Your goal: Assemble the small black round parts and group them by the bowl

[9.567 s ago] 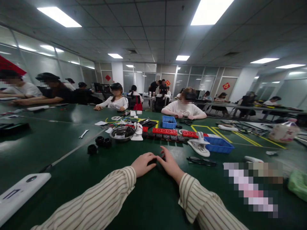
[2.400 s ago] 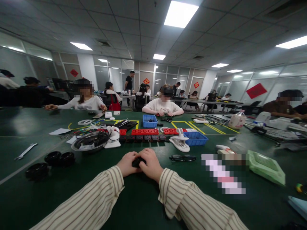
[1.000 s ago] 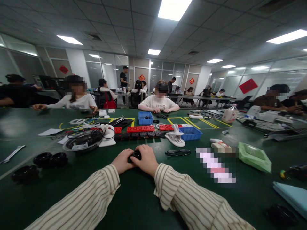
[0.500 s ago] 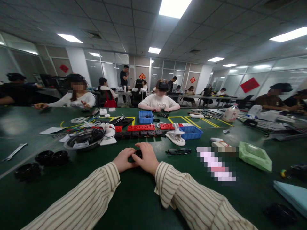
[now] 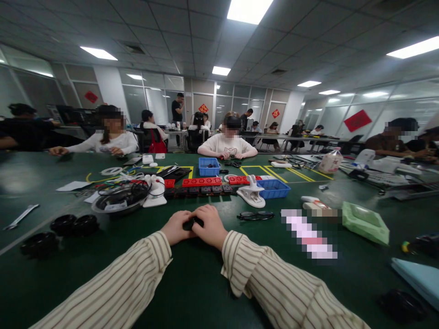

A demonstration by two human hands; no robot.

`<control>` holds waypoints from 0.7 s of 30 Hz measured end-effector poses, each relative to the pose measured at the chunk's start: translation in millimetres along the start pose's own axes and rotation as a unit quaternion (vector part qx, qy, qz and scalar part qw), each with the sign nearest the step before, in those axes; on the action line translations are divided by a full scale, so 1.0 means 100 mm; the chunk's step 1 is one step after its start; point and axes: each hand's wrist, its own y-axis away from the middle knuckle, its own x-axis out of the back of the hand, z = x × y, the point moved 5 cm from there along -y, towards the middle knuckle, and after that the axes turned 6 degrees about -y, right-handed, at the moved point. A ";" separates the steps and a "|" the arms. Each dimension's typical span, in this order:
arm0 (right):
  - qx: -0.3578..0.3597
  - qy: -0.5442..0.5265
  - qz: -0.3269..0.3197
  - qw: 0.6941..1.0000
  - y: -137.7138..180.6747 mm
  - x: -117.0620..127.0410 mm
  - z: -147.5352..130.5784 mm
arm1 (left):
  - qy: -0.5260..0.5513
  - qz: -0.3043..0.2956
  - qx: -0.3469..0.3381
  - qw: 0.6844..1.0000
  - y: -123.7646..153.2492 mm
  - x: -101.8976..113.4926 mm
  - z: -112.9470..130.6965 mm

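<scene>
Both of my hands meet just above the green table. My left hand [image 5: 176,227] is closed around the left side of a small black part [image 5: 195,222]. On its other side my right hand [image 5: 211,226] grips it, fingers curled over the top. Most of the part is covered by my fingers, so its full shape cannot be made out. To the left lie several black ring-shaped parts [image 5: 40,245]. Another dark round part [image 5: 402,305] sits at the lower right.
Ahead stand red and black socket strips [image 5: 202,183], a white clip stand [image 5: 252,194], blue bins [image 5: 274,188] and a metal bowl [image 5: 103,208] of cables. Glasses [image 5: 255,215] and a green packet [image 5: 365,223] lie rightward, a wrench [image 5: 21,217] leftward. A co-worker [image 5: 228,144] sits opposite.
My right fingers have shifted slightly and lie lower over the black part. Both hands stay in the same place. At the far left, a co-worker's hand has moved down.
</scene>
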 end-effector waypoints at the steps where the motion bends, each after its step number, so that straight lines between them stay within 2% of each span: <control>1: 0.018 -0.011 -0.008 1.000 0.00 0.00 -0.02 | 0.001 -0.003 0.000 1.000 0.00 0.00 0.00; 3: 0.036 -0.025 -0.010 0.999 0.01 0.01 -0.05 | 0.000 -0.008 0.010 1.000 0.00 0.00 -0.01; 6: 0.023 -0.028 0.023 0.999 0.02 0.05 -0.05 | -0.006 -0.011 0.031 0.999 0.01 0.00 -0.01; 10: -0.034 -0.003 0.063 0.997 0.02 0.08 0.01 | -0.011 0.001 0.040 0.999 0.02 0.00 0.01; 15: -0.092 0.038 0.072 0.992 0.01 0.05 0.10 | -0.022 0.000 0.033 0.999 0.02 0.02 0.05; 18: -0.086 0.040 0.060 0.994 0.01 0.03 0.10 | -0.020 0.009 0.028 0.999 0.02 0.03 0.05; 21: -0.046 0.021 0.040 0.998 0.00 0.02 0.05 | -0.006 0.011 0.012 1.000 0.02 0.03 0.03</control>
